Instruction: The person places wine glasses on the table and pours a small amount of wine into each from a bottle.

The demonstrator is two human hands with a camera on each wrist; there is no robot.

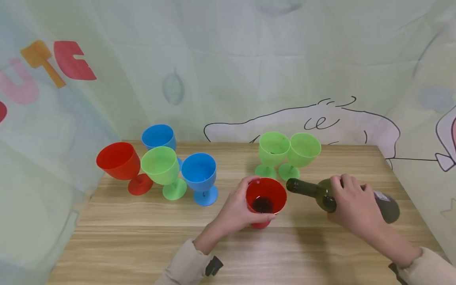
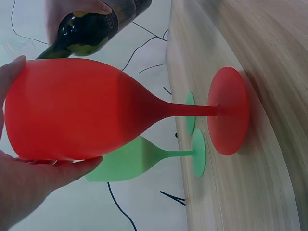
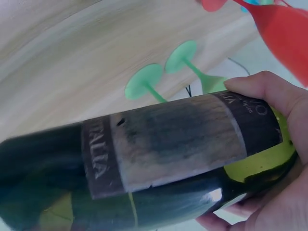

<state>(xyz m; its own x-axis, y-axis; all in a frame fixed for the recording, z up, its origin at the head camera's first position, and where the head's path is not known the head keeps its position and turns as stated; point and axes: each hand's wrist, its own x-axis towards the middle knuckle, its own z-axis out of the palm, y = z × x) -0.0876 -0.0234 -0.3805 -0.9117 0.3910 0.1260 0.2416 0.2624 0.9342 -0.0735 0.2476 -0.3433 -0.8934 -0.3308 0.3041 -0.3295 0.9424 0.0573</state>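
Observation:
My left hand (image 1: 236, 209) grips a red goblet (image 1: 266, 190) round its bowl, thumb in front and fingers behind. Dark liquid lies in the bottom of that bowl. In the left wrist view the goblet's round foot (image 2: 228, 110) is at the wooden tabletop. My right hand (image 1: 356, 206) holds a dark green wine bottle (image 1: 324, 194) by its body, tilted nearly level. The bottle's mouth points left, just beside the goblet's right rim. A worn label (image 3: 178, 139) shows on the bottle in the right wrist view. No stream between bottle and goblet can be seen.
Two green goblets (image 1: 273, 148) stand behind the red one. To the left are another red goblet (image 1: 119, 160), a green goblet (image 1: 160, 166) and two blue goblets (image 1: 199, 172). A printed curtain (image 1: 228, 71) hangs behind the wooden table (image 1: 149, 237).

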